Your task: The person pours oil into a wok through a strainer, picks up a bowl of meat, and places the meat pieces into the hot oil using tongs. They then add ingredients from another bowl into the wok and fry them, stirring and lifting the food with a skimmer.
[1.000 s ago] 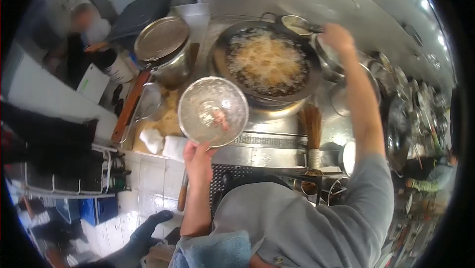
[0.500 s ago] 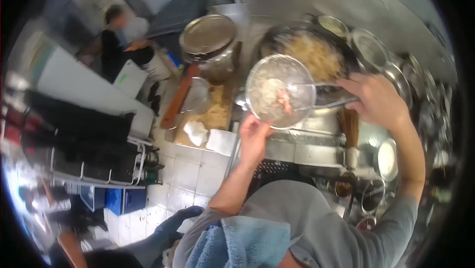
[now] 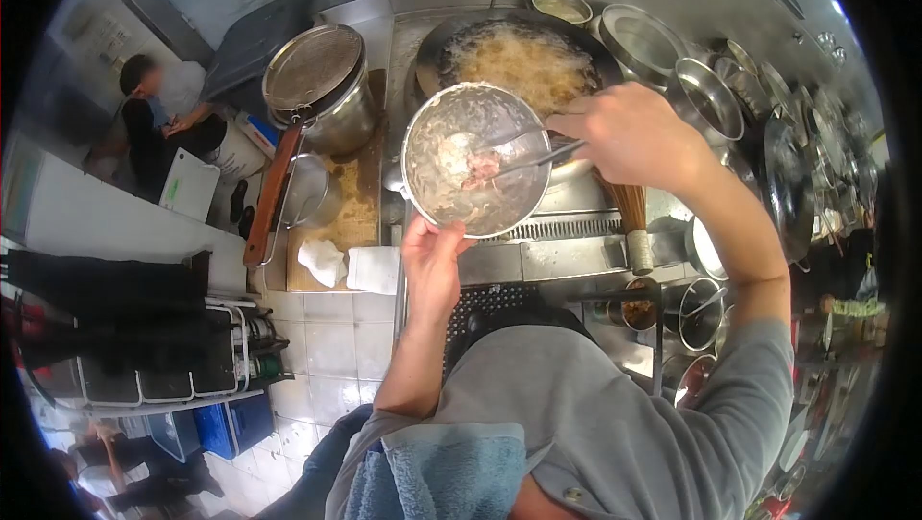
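My left hand grips the lower rim of a round metal bowl, thumb on the rim, holding it tilted toward me. Inside lie wet, pale batter and a small clump of pinkish raw pieces. My right hand is closed around metal tongs, whose arms reach into the bowl on either side of the pink clump. Whether the tips pinch it I cannot tell. Just behind the bowl, a dark wok holds bubbling oil with golden, foamy contents.
Left of the stove stands a steel pot topped by a mesh strainer with a wooden handle. White cloths lie nearby. Metal bowls and a bamboo brush are at right. Another person sits at far left.
My view has swung to the right, so the wok and bowl appear farther left. Both hands keep their hold; the tongs stay in the bowl at the pink clump.
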